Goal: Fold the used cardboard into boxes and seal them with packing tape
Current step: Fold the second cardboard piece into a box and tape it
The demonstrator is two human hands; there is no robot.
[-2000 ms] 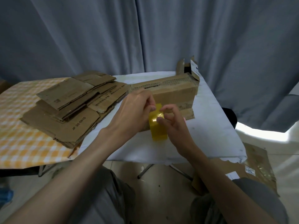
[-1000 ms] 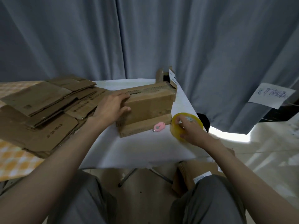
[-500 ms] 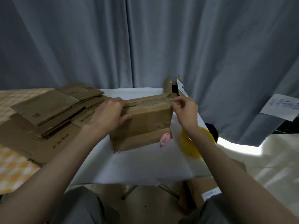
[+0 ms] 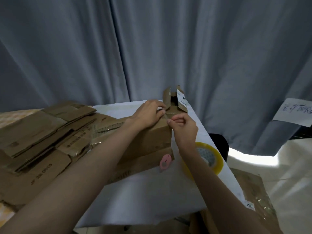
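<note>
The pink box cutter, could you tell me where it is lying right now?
In the head view, the pink box cutter lies on the white tablecloth, between the cardboard box and the tape roll.

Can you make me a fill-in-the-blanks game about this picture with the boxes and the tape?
1. The roll of tape lying on the white table is ____ in colour.
2. The little cutter beside the box is ____.
3. Both hands, left and right, work at the box's ____ corner.
4. The flat cardboard stack lies on the person's ____ side.

Missing words: yellow; pink; top; left
</note>
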